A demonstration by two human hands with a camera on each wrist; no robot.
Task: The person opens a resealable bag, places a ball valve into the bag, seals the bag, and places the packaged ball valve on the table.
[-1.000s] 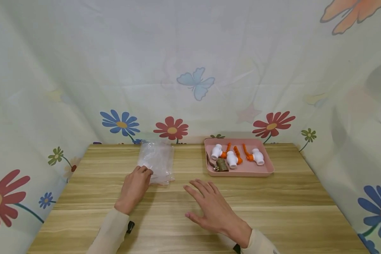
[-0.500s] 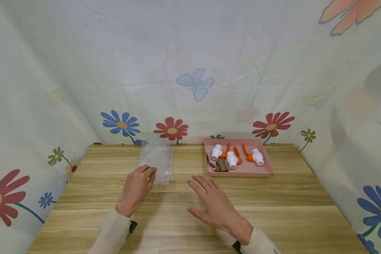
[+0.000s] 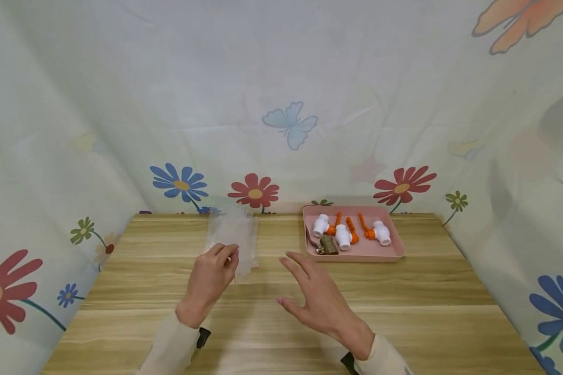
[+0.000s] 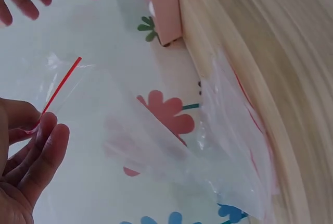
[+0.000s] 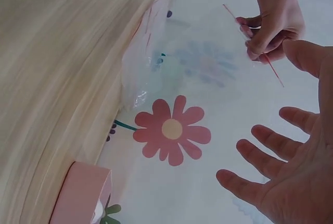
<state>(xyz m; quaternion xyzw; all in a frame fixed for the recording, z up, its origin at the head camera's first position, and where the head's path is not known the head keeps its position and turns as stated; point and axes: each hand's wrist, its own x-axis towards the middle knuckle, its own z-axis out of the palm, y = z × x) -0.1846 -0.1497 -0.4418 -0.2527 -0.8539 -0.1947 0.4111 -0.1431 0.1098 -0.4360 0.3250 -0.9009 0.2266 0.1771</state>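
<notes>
My left hand point(image 3: 209, 281) pinches a clear plastic bag by its red-lined edge, between thumb and fingertips. In the left wrist view the held bag's red strip point(image 4: 61, 86) sticks up past the fingers point(image 4: 46, 151). More clear bags point(image 3: 236, 234) lie on the table just behind that hand; their red lines show in the right wrist view, where the pile point(image 5: 139, 67) is seen edge-on. My right hand point(image 3: 321, 302) hovers over the table with fingers spread, holding nothing, to the right of the left hand.
A pink tray point(image 3: 370, 255) stands at the back right of the wooden table point(image 3: 431, 312). In it lie white valves point(image 3: 343, 237) with orange handles and a dark green and metal piece point(image 3: 328, 245). A flower-printed cloth point(image 3: 291, 62) hangs behind and at both sides.
My left hand has moved right and lifted from the pile, drawing a bag's edge up with it. The right hand has shifted slightly forward, still spread. The tray has not moved.
</notes>
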